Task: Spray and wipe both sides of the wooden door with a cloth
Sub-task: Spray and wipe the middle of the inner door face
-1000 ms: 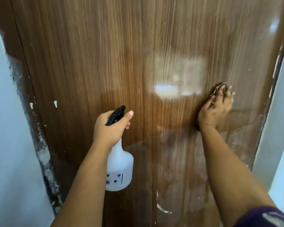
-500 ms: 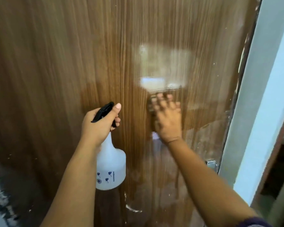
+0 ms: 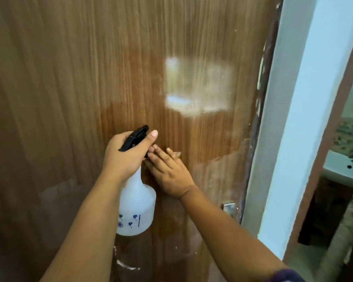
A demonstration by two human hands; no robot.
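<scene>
The glossy wooden door (image 3: pixel 73 82) fills most of the view, with a bright reflection at its upper right. My left hand (image 3: pixel 126 157) grips the neck of a white spray bottle (image 3: pixel 136 210) with a black trigger head (image 3: pixel 136 137), held close in front of the door. My right hand (image 3: pixel 168 171) lies flat with straight fingers against the door, pressing a small brownish cloth (image 3: pixel 178 154) of which only a corner shows past the fingertips. The two hands sit side by side, almost touching.
A metal latch (image 3: pixel 229 207) sits at the door's right edge. Beside it runs the white door frame (image 3: pixel 289 123). Through the opening at far right a white washbasin (image 3: pixel 342 169) and a speckled counter show. White paint specks mark the lower door.
My right hand with the cloth has swept left and down across the door, from near the right edge to beside the bottle. The view has shifted right.
</scene>
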